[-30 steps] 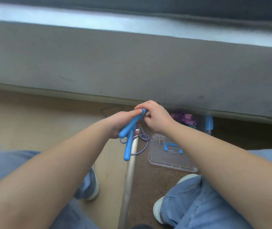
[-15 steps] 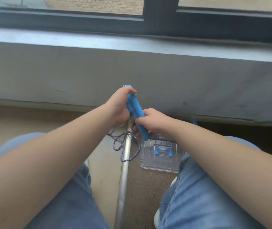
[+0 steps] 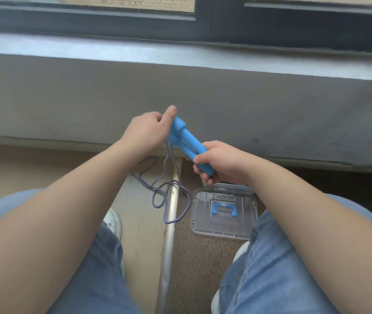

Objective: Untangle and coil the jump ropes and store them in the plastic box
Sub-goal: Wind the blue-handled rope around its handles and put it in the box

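The two blue handles [image 3: 186,141] were held side by side, their lower ends clenched in the right hand [image 3: 221,163], probably so the rope could be gathered evenly. The upper ends were gripped by the left hand [image 3: 146,132], and the cord [image 3: 169,196] hung in loose loops toward the floor [image 3: 198,268], beside the clear lid [image 3: 201,214].

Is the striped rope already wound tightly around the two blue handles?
No, the rope hangs loose in loops below the blue handles, which the left hand and the right hand hold together.
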Demonstrator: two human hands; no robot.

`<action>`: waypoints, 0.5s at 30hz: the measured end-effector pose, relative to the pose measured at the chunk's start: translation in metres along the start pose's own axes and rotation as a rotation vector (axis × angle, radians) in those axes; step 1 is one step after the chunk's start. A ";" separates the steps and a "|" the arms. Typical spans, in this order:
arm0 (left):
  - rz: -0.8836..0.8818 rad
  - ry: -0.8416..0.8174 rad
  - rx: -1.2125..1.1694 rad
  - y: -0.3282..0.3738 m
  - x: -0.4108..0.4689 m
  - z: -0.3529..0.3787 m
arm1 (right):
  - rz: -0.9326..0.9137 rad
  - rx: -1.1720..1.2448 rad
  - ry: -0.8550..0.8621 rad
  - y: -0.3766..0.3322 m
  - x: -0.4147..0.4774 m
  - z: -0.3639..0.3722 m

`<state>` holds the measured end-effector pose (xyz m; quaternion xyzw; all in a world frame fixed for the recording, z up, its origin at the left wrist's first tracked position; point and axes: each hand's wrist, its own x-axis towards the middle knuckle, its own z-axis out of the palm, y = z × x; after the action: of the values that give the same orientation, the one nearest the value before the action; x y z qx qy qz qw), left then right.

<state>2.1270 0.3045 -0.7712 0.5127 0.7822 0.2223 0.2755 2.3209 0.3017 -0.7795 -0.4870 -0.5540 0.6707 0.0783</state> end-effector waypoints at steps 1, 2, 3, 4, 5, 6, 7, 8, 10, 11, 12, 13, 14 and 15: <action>0.074 0.086 0.062 -0.003 0.002 -0.001 | 0.002 0.005 -0.010 -0.003 0.000 -0.002; 0.131 0.134 0.034 -0.005 0.004 -0.001 | 0.008 0.012 -0.018 -0.005 0.001 -0.003; 0.175 0.152 -0.045 -0.007 0.005 0.000 | 0.015 0.016 -0.021 -0.006 0.001 -0.005; 0.214 0.136 -0.135 -0.010 0.007 0.003 | 0.021 0.013 -0.024 -0.006 0.001 -0.006; 0.251 0.101 -0.198 -0.012 0.007 0.007 | 0.023 0.005 -0.030 -0.006 0.001 -0.007; 0.277 0.055 -0.253 -0.014 0.008 0.010 | 0.021 0.000 -0.039 -0.005 0.001 -0.008; 0.275 0.008 -0.315 -0.017 0.009 0.012 | 0.016 0.004 -0.051 -0.005 0.002 -0.009; 0.260 -0.026 -0.371 -0.017 0.010 0.011 | 0.011 0.023 -0.066 -0.005 0.003 -0.010; 0.262 -0.038 -0.422 -0.018 0.011 0.007 | -0.002 0.089 -0.109 -0.004 0.006 -0.012; 0.276 -0.019 -0.423 -0.018 0.012 0.006 | -0.009 0.114 -0.132 -0.004 0.007 -0.013; 0.286 0.014 -0.412 -0.019 0.013 0.005 | -0.018 0.125 -0.159 -0.003 0.008 -0.014; 0.286 0.041 -0.419 -0.019 0.015 0.005 | -0.026 0.130 -0.190 -0.003 0.007 -0.014; 0.273 0.045 -0.444 -0.019 0.015 0.005 | -0.032 0.134 -0.223 -0.003 0.007 -0.014; 0.254 0.026 -0.477 -0.017 0.015 0.006 | -0.036 0.145 -0.251 -0.002 0.006 -0.015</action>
<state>2.1143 0.3124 -0.7900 0.5247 0.6406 0.4395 0.3483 2.3275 0.3165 -0.7801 -0.3821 -0.5184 0.7630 0.0553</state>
